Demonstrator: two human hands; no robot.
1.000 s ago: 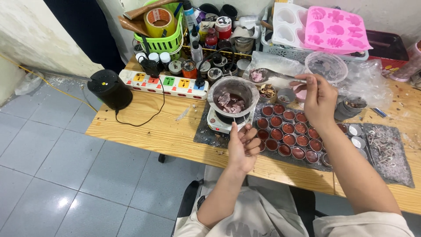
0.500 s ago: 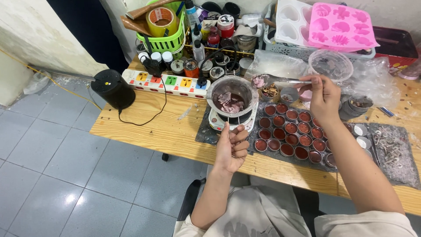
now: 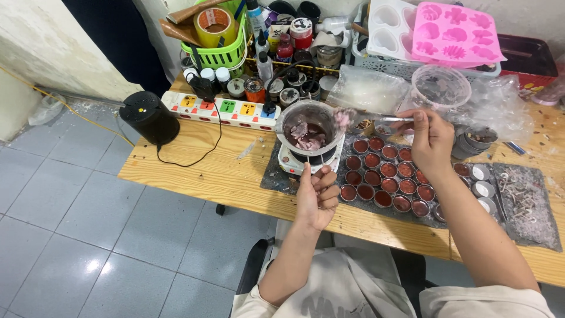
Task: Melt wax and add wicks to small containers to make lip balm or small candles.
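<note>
My left hand [image 3: 316, 197] sits at the near edge of the desk [image 3: 200, 171], fingers curled together around the thin dark handle [image 3: 308, 162] of the melting pot [image 3: 310, 126], which stands at 12 o'clock from that hand on a small white hot plate [image 3: 294, 162]. So the left grip is clamped on the handle. The pot holds dark liquid with pale pinkish lumps floating in it.

My right hand [image 3: 432, 141] is raised at about 2 o'clock from the left one, its grip pinched together on a metal spoon [image 3: 376, 119]. The spoon's bowl, loaded with a pale lump, hangs just over the pot's right rim, at 3 o'clock from the pot's middle.

Beneath my right hand, rows of small round tins [image 3: 382, 176] filled with reddish-brown wax lie on a dark grey mat [image 3: 276, 176]. Empty tins [image 3: 482, 188] lie at 3 o'clock from those rows.

At 9 o'clock from the pot lies a white power strip [image 3: 220, 110] with coloured switches, and farther that way a black round device [image 3: 148, 118]. At 12 o'clock a green basket [image 3: 220, 53] holds a tape roll, and at 1 o'clock a pink silicone mould [image 3: 456, 35] rests on a white tray.
</note>
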